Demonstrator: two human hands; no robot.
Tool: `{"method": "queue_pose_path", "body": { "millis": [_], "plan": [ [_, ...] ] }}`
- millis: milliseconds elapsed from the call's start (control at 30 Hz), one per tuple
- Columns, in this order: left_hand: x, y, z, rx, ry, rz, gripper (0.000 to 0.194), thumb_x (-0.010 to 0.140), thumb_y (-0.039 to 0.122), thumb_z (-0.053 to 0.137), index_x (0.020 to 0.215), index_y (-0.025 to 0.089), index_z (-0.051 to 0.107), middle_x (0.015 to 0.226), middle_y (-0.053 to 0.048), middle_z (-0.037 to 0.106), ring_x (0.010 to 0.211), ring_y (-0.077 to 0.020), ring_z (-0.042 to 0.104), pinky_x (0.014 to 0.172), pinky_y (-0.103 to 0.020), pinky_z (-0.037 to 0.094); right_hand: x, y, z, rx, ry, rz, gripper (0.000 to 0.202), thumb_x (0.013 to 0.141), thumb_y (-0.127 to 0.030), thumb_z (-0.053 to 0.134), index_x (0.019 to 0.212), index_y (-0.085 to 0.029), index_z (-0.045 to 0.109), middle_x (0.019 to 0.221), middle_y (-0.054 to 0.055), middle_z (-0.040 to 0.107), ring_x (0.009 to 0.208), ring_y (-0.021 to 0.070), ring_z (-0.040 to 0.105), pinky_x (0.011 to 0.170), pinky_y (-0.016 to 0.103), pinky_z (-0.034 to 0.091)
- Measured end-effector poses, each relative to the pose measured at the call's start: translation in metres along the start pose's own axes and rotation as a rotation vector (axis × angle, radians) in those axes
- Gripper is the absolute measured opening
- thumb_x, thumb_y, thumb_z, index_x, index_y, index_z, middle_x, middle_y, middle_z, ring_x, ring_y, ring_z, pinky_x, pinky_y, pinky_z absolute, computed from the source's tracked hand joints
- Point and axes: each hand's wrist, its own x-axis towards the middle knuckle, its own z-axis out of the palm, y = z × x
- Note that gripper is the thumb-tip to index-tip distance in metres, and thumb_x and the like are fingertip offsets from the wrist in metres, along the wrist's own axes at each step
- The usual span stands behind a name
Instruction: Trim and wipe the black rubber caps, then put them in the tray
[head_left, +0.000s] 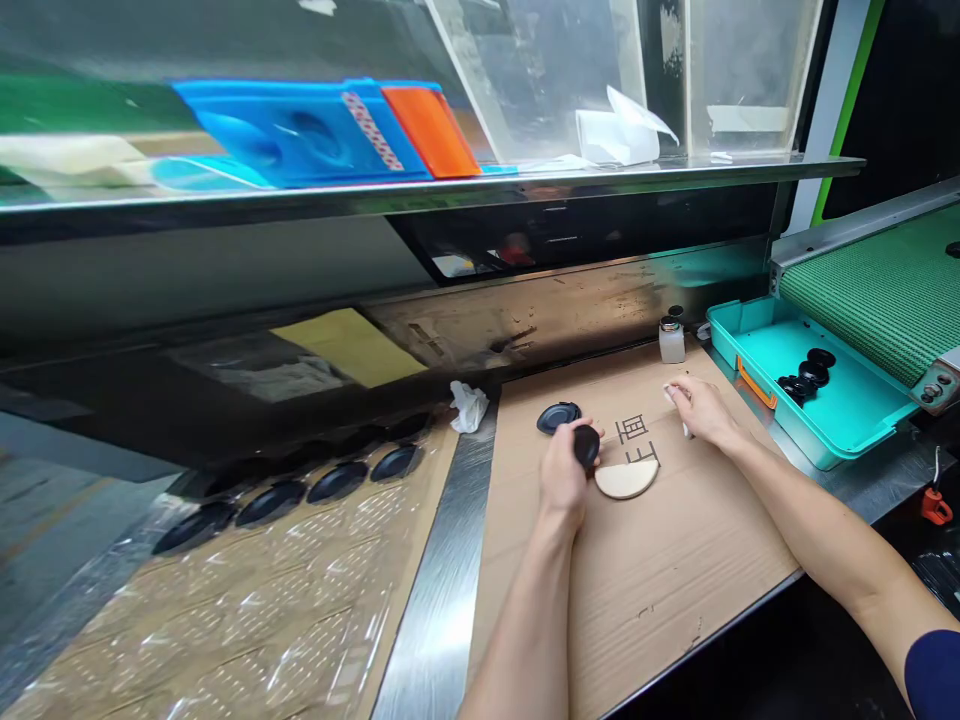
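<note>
1. I have the left hand (562,472) over the left half of the cardboard (675,580). Its fingers are bent round a black cap (586,446) and hold it tilted up.
2. I have the right hand (701,408) over the right half of the cardboard. Its fingers are pinched together on a small white bit (668,391). I can't tell what it is made of.
3. A black dish (556,417) lies near the cardboard's left edge, just past the left hand. I can't tell if they touch.
4. A tan half-circle (628,481) lies flat near the middle of the cardboard, round side toward me. Black writing (632,430) is just past it.
5. A little bottle (672,343) with a dark top stands at the cardboard's far right corner.
6. Right of the cardboard is a blue-green tray (832,445) with black parts (813,372) in it. A green belt (877,270) is beyond it.
7. Left of the cardboard I see bare metal tabletop (439,580), a crumpled tissue (469,407), and a clear plastic sheet (285,600) with a row of black pieces (337,482) at its far end.
8. A shelf (525,192) runs behind and above the cardboard, holding a blue and orange thing (322,135).
</note>
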Motion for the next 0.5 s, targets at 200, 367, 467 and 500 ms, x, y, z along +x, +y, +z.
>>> {"method": "queue_pose_path", "body": {
  "millis": [200, 367, 467, 500],
  "plan": [
    [-0.025, -0.022, 0.025, 0.458, -0.339, 0.097, 0.033, 0.094, 0.044, 0.064, 0.075, 0.02, 0.075, 0.073, -0.005, 0.069, 0.075, -0.0219, 0.059, 0.07, -0.028, 0.042, 0.083, 0.01, -0.028, -0.185, 0.232, 0.093, 0.029, 0.103, -0.029, 0.045, 0.12, -0.017, 0.064, 0.116, 0.012, 0.07, 0.107, 0.0231, 0.063, 0.094, 0.032, 0.045],
    [-0.048, -0.019, 0.043, 0.353, -0.542, -0.123, 0.049, 0.092, 0.063, 0.061, 0.079, 0.016, 0.072, 0.071, -0.006, 0.066, 0.061, -0.0165, 0.053, 0.057, -0.028, 0.039, 0.151, 0.007, -0.048, -0.302, 0.077, 0.226, 0.028, 0.098, -0.025, 0.053, 0.118, -0.019, 0.071, 0.12, 0.015, 0.071, 0.111, 0.0264, 0.066, 0.094, 0.034, 0.049],
    [-0.041, -0.015, 0.039, 0.098, -0.464, -0.322, 0.059, 0.091, 0.07, 0.055, 0.096, 0.014, 0.07, 0.078, -0.009, 0.07, 0.055, -0.0142, 0.054, 0.049, -0.025, 0.038, 0.172, 0.004, -0.052, -0.313, -0.007, 0.296, 0.026, 0.088, -0.02, 0.066, 0.112, -0.017, 0.077, 0.116, 0.018, 0.072, 0.108, 0.0284, 0.069, 0.091, 0.035, 0.052],
    [-0.037, -0.014, 0.036, 0.014, -0.424, -0.356, 0.058, 0.093, 0.069, 0.052, 0.098, 0.013, 0.069, 0.08, -0.01, 0.07, 0.056, -0.0144, 0.056, 0.048, -0.024, 0.039, 0.177, 0.003, -0.052, -0.32, -0.019, 0.303, 0.025, 0.084, -0.018, 0.07, 0.108, -0.015, 0.078, 0.115, 0.019, 0.073, 0.107, 0.0295, 0.069, 0.091, 0.036, 0.052]
  ]
}}
